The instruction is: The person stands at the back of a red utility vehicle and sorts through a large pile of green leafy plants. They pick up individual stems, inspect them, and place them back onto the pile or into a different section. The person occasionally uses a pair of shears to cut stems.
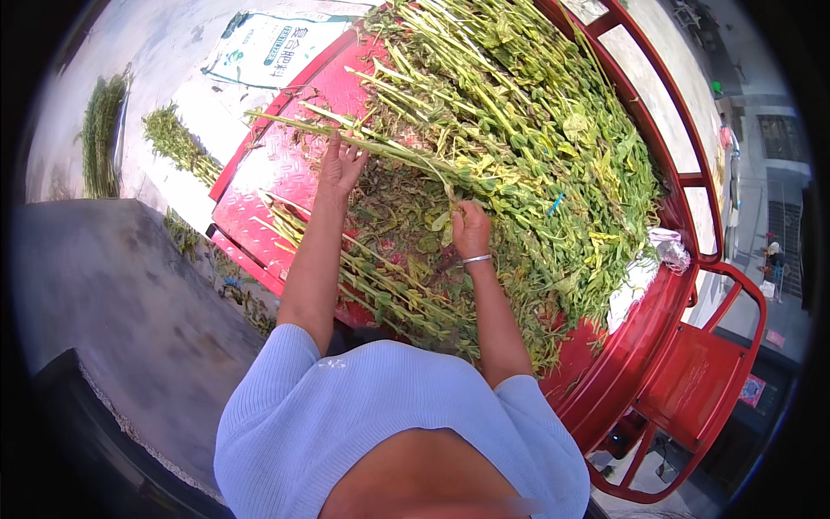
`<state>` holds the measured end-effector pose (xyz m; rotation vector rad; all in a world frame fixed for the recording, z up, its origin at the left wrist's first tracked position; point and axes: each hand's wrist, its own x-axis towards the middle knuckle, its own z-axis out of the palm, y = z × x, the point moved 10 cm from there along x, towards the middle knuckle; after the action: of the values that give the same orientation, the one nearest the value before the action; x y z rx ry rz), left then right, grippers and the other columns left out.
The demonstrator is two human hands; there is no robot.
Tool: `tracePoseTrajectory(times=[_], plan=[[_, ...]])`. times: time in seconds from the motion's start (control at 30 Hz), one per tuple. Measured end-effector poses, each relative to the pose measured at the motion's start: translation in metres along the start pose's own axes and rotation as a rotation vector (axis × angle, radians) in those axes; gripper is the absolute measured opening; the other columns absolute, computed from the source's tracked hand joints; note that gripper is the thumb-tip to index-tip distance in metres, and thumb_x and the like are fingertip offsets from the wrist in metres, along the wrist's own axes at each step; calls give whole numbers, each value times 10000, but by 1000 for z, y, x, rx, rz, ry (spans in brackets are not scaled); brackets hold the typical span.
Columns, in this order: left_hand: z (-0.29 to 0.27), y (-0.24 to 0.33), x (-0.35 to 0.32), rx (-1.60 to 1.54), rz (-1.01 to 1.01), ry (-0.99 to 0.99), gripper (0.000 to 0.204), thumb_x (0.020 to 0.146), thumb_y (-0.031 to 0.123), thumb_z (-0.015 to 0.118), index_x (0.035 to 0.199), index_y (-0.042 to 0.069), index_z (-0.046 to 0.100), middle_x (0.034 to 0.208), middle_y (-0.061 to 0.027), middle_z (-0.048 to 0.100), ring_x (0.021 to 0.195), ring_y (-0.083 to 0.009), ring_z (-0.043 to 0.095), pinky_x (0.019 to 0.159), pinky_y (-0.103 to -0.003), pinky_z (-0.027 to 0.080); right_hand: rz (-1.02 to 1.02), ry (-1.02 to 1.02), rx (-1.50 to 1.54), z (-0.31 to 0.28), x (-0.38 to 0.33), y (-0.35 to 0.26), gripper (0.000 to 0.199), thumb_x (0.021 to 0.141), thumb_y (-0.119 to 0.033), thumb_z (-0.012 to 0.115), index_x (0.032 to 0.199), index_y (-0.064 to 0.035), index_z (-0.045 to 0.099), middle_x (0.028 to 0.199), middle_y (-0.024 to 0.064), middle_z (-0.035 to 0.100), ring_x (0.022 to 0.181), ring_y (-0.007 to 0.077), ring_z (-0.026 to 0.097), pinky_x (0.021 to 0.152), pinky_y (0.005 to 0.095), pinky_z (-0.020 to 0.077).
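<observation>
Long green stalks [393,149] with leaves lie slantwise in front of me on a red metal cart bed. My left hand [344,166] is at their bare end, palm up, fingers stretched and apart, with the fingertips touching the stalks. Farther along, my right hand [471,230], with a silver bracelet at the wrist, is closed on a leafy stem. A yellow-green leaf hangs beside its fingers; the rest of what it grips is hidden. Loose leaves [393,203] cover the bed between my arms.
A big heap of leafy stalks [553,130] fills the bed's far and right side. More stalks [380,281] lie near my waist. Red rails [670,78] edge the right. On the ground at left are two bundles [102,138] and a white printed sack [268,50]. A red seat [692,376] stands lower right.
</observation>
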<state>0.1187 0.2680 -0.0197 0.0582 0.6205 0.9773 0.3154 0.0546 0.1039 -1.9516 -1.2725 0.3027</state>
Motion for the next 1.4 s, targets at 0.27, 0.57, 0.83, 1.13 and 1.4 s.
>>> tracePoseTrajectory(times=[0.27,0.57,0.83,1.13,1.4], plan=[[89,21,-137,243,100,-268,490,838,242,620,1237,53,406,1089,-115,539,1097,-243,494,983,-441,398,344,1,206,5,-55,38,373,731,-2,558,1098,-5,493,1098,196,533,972,307,550,776,404,443],[96,5,-241,242,44,-345,367,952,380,391,755,75,446,796,-59,461,971,-234,494,962,-430,377,766,-45,949,24,-101,11,245,833,-125,575,1047,-6,562,864,68,607,735,146,556,714,308,446],[96,-5,-274,360,81,-405,434,978,362,292,628,108,321,695,-41,403,895,-218,480,951,-434,365,-27,-420,540,-27,-144,-147,241,903,-221,537,868,13,581,705,29,586,639,114,517,630,286,436],[116,-29,-348,573,55,-841,377,805,269,631,562,106,394,608,-4,437,790,-195,455,1049,-480,231,708,319,263,-179,-136,110,526,745,-483,687,794,27,567,690,95,581,605,150,505,556,323,424],[124,-38,-386,816,8,-1004,354,702,122,661,509,104,365,575,-3,459,756,-197,493,1028,-470,257,394,-86,-263,-142,-78,109,1032,540,-566,773,1345,-114,312,1357,241,305,1215,346,395,976,423,370]])
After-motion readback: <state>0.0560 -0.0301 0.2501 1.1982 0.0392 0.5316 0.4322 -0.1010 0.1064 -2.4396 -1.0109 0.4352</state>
